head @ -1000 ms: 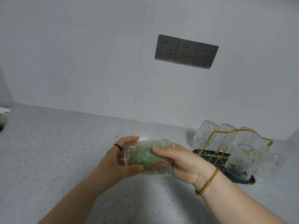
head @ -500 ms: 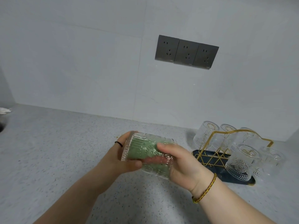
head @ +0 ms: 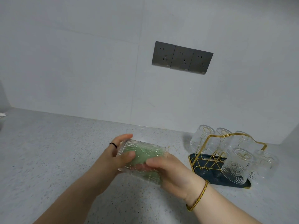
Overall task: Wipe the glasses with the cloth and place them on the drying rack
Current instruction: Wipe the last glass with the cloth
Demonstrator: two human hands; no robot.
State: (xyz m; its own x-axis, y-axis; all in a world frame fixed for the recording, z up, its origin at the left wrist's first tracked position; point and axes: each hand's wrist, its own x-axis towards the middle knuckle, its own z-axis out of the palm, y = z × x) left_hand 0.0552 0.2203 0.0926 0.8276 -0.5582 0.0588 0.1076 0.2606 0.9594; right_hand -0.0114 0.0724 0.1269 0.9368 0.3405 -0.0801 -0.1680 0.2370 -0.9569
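A clear ribbed glass (head: 129,147) lies on its side in the air above the counter. My left hand (head: 111,159) grips its base end, thumb across the wall. A green cloth (head: 144,154) fills the inside and shows through the glass. My right hand (head: 171,170) holds the cloth at the mouth end, with fingers reaching inside the glass. To the right stands the gold wire drying rack (head: 212,152) on a dark tray (head: 210,178), with several clear glasses (head: 236,165) hung upside down on it.
Grey speckled countertop (head: 56,151) runs to a white tiled wall. Three dark wall sockets (head: 182,58) sit above the work area. A small white object (head: 2,114) lies at the far left edge.
The glass has turned in my hands and tilted, its base end now higher on the left. My right hand has shifted lower and deeper at the mouth with the cloth.
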